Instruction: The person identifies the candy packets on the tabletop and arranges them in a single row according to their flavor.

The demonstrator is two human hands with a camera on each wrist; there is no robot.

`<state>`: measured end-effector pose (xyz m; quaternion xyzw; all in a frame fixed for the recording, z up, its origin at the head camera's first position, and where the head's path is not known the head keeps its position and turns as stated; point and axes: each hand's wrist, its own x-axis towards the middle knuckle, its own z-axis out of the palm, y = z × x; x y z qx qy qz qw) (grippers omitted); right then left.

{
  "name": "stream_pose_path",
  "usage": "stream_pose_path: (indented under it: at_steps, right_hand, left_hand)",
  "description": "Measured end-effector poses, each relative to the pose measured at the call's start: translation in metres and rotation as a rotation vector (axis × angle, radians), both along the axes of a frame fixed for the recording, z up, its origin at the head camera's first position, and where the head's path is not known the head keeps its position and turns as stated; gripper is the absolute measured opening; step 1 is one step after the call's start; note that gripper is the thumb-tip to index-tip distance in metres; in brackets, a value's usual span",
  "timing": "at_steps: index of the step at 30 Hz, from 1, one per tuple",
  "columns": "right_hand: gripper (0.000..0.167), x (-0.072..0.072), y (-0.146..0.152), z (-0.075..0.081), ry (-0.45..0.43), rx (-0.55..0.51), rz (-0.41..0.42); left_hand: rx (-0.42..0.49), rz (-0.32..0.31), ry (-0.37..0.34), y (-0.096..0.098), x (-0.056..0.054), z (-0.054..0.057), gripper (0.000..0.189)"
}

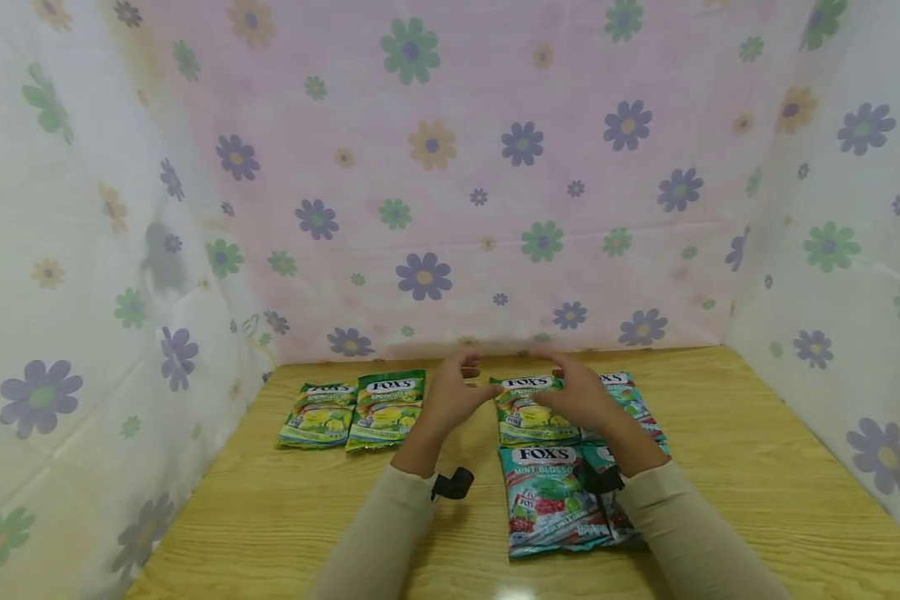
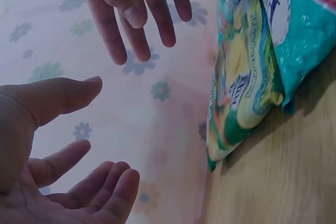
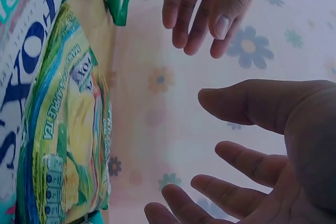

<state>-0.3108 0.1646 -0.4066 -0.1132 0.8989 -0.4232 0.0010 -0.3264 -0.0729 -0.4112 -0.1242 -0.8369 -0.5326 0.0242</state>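
Both hands are raised over the table, palms facing each other, with nothing in them. My left hand (image 1: 450, 393) is beside a green Fox's Spring Tea candy bag (image 1: 386, 412), its fingers loosely bent. Opposite it, my right hand (image 1: 581, 398) is in front of another green candy bag (image 1: 528, 421) and partly hides a teal candy bag (image 1: 621, 392) behind it. Thumb and fingers stand apart on the left hand (image 2: 68, 182) in the left wrist view, and likewise on the right hand (image 3: 273, 166) in the right wrist view. A gap separates the two hands.
A third green bag (image 1: 318, 417) lies at the left. Nearer the front is a teal Mint Blossom bag (image 1: 551, 500), with a second teal bag (image 1: 621, 517) partly under the right forearm. Flower-printed cloth (image 1: 427, 208) walls the wooden table (image 1: 270, 517) at back and sides.
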Motion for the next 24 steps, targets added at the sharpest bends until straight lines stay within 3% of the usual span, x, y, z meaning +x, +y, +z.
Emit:
stream_pose_path:
  at_steps: [8, 17, 24]
  right_hand:
    - [0.073, -0.002, 0.01, -0.001, -0.052, 0.003, 0.0]
    - [0.075, -0.007, 0.011, -0.01, -0.089, 0.062, -0.024]
    - [0.074, -0.007, 0.012, -0.014, -0.135, 0.065, -0.033]
  left_hand:
    - [0.154, -0.008, -0.096, 0.012, -0.003, -0.022, 0.06]
    - [0.13, -0.022, -0.208, 0.014, -0.005, -0.045, 0.072]
    - [0.115, -0.067, -0.262, 0.015, -0.01, -0.054, 0.079]
